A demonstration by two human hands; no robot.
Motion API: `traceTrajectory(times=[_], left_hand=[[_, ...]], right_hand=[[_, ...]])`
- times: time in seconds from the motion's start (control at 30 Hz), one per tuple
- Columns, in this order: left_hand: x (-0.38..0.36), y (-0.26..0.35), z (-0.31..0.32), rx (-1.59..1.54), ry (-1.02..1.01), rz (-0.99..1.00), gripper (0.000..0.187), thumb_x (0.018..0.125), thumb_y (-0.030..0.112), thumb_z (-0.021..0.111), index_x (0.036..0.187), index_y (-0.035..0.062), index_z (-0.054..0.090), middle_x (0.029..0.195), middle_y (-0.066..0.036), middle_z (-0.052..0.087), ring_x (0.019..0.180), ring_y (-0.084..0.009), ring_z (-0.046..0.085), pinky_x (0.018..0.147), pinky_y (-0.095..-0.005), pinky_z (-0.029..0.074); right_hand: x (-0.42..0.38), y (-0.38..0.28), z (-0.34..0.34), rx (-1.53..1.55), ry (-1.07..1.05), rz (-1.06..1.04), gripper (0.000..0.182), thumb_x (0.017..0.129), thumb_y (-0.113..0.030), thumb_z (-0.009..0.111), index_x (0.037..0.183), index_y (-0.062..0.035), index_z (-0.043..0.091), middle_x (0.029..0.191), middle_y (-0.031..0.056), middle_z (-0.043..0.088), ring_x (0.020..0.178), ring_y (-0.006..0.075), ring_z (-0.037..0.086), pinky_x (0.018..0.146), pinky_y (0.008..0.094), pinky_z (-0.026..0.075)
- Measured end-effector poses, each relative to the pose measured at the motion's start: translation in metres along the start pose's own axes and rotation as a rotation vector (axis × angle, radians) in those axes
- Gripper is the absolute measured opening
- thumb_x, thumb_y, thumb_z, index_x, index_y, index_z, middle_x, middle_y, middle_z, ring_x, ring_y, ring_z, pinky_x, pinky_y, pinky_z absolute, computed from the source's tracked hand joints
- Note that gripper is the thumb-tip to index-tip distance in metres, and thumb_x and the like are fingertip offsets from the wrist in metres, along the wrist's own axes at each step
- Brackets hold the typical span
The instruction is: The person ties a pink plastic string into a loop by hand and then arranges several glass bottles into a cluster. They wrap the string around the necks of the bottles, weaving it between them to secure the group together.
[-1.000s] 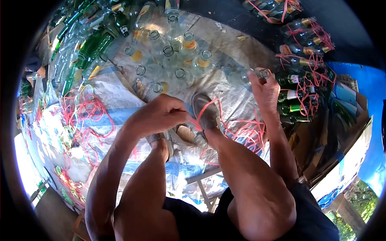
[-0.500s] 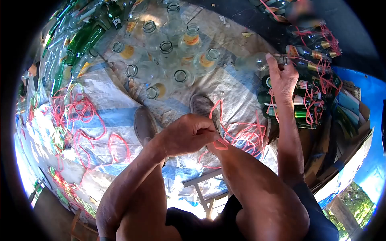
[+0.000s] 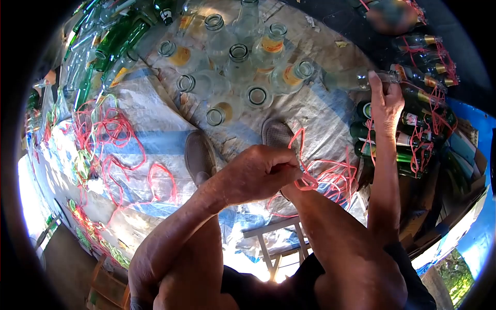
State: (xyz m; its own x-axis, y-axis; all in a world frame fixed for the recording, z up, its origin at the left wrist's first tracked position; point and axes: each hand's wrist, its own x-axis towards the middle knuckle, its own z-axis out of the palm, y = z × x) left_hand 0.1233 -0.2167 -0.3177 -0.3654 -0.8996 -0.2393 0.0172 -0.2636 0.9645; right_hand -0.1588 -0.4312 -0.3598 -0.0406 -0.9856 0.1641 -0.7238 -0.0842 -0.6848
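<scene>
My left hand (image 3: 263, 173) is closed in front of my knee, its fingers pinching a strand of pink plastic twine (image 3: 308, 181). More of this twine lies in loops on the ground sheet just beyond my knee. Out to the right, my right hand (image 3: 387, 103) grips a clear glass bottle (image 3: 347, 80) around its neck end. That bottle lies on its side, its base toward the middle. A cluster of upright clear bottles (image 3: 238, 64), several with orange-yellow labels, stands ahead of my feet. Beside my right hand lie green bottles (image 3: 385, 150) bound with pink twine.
Many loose green and clear bottles (image 3: 121, 44) lie at the upper left. Tangled pink twine (image 3: 111, 132) is spread over the white and blue sheet (image 3: 155, 111). Tied bottle bundles (image 3: 426, 57) line the right, near cardboard (image 3: 480, 160). My shoes (image 3: 199, 155) rest on the sheet.
The whole view has shifted, so the scene appears farther right and slightly lower. Both hands keep their holds on the twine and the bottle, with little other visible movement.
</scene>
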Motion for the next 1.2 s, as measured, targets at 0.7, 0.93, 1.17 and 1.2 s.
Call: traceTrajectory(times=[0.7, 0.93, 1.17, 1.2], left_hand=[[-0.011, 0.035, -0.020, -0.017, 0.168, -0.102, 0.012, 0.102, 0.009, 0.066, 0.103, -0.0028, 0.070, 0.078, 0.001, 0.060, 0.073, -0.0038, 0.051, 0.062, -0.0251, 0.043], [-0.033, 0.068, -0.044, -0.061, 0.283, -0.066, 0.012, 0.101, 0.009, 0.066, 0.102, -0.0026, 0.071, 0.078, 0.000, 0.063, 0.070, -0.0041, 0.052, 0.059, -0.0237, 0.041], [-0.049, 0.085, -0.081, -0.333, 0.689, 0.105, 0.026, 0.107, 0.024, 0.062, 0.104, -0.0012, 0.069, 0.063, 0.008, 0.046, 0.052, 0.0004, 0.033, 0.048, -0.0210, 0.022], [-0.051, 0.083, -0.090, -0.446, 0.715, 0.170, 0.025, 0.106, 0.024, 0.064, 0.103, -0.0004, 0.071, 0.063, 0.009, 0.048, 0.052, 0.0016, 0.032, 0.048, -0.0203, 0.021]], right_hand=[[-0.100, -0.094, -0.048, 0.722, -1.344, 0.425, 0.029, 0.100, -0.025, 0.070, 0.101, 0.0038, 0.072, 0.083, 0.0015, 0.066, 0.083, 0.0082, 0.058, 0.075, 0.0258, 0.045], [-0.081, -0.090, -0.058, 0.485, -1.072, 0.260, 0.011, 0.093, -0.003, 0.073, 0.088, 0.0050, 0.069, 0.073, 0.0000, 0.062, 0.068, 0.0032, 0.053, 0.059, 0.0221, 0.041], [-0.049, -0.080, -0.060, 0.677, -0.929, 0.173, 0.012, 0.096, -0.008, 0.075, 0.098, 0.0031, 0.072, 0.084, 0.0031, 0.069, 0.073, 0.0069, 0.061, 0.065, 0.0239, 0.049], [-0.046, -0.088, -0.059, 0.688, -0.899, 0.136, 0.014, 0.097, -0.011, 0.075, 0.096, 0.0028, 0.071, 0.084, 0.0026, 0.068, 0.070, 0.0065, 0.058, 0.060, 0.0238, 0.047]])
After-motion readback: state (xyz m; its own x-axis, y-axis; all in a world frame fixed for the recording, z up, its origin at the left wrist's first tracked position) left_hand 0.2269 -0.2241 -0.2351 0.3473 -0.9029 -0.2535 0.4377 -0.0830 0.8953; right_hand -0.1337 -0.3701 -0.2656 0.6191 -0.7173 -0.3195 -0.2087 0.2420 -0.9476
